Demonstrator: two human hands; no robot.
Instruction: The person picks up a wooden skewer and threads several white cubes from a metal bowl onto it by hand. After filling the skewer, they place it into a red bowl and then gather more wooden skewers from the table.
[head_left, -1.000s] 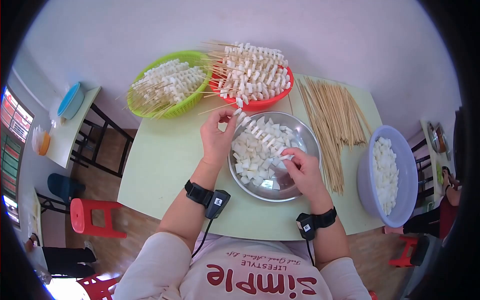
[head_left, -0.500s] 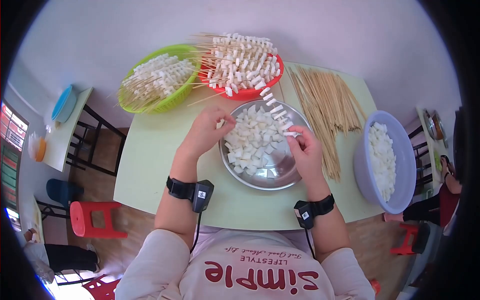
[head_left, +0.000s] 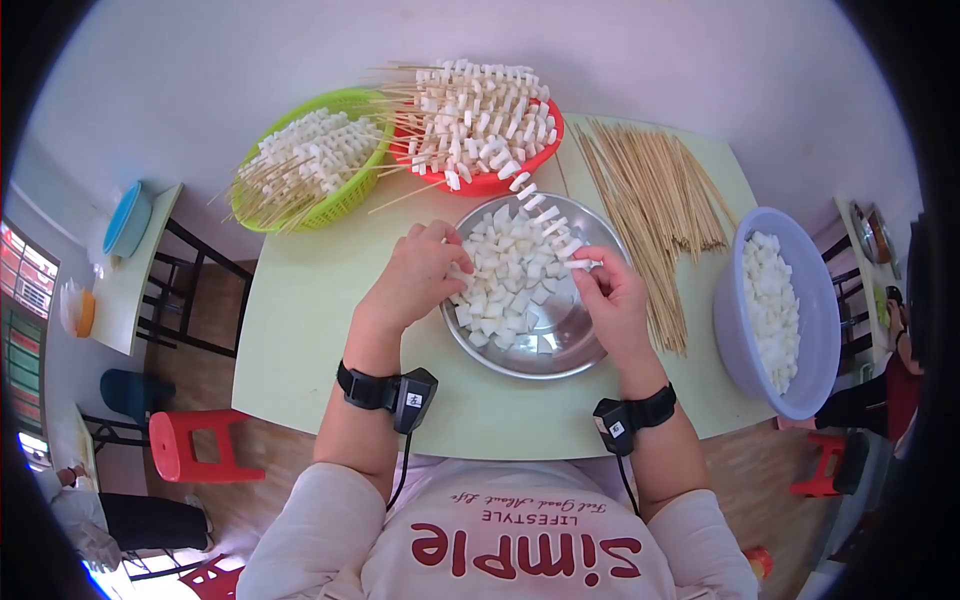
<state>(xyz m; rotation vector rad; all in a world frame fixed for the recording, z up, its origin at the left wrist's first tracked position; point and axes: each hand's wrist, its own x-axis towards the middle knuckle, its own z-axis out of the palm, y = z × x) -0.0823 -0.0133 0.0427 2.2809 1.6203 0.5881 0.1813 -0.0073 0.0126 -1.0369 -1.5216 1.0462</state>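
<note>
My right hand [head_left: 612, 290] is closed at the near end of a skewer [head_left: 548, 214] threaded with several white cubes, pinching a white piece there. The skewer slants up and left, over the far rim of a steel bowl [head_left: 570, 352] towards the red basket. Loose white cubes [head_left: 505, 262] fill much of the bowl. My left hand [head_left: 420, 272] is at the bowl's left rim, fingers curled together beside the cubes. What lies between those fingertips is hidden.
Filled skewers are heaped in a green basket [head_left: 352, 205] and a red basket [head_left: 545, 152] behind the bowl. Bare bamboo sticks [head_left: 650, 200] lie to the right. A lilac tub [head_left: 815, 330] of white cubes stands at the right edge. A red stool [head_left: 180, 445] is at left.
My left hand has moved slightly right and down, its fingers now curled at the bowl's left edge. My right hand still holds the skewer in nearly the same place.
</note>
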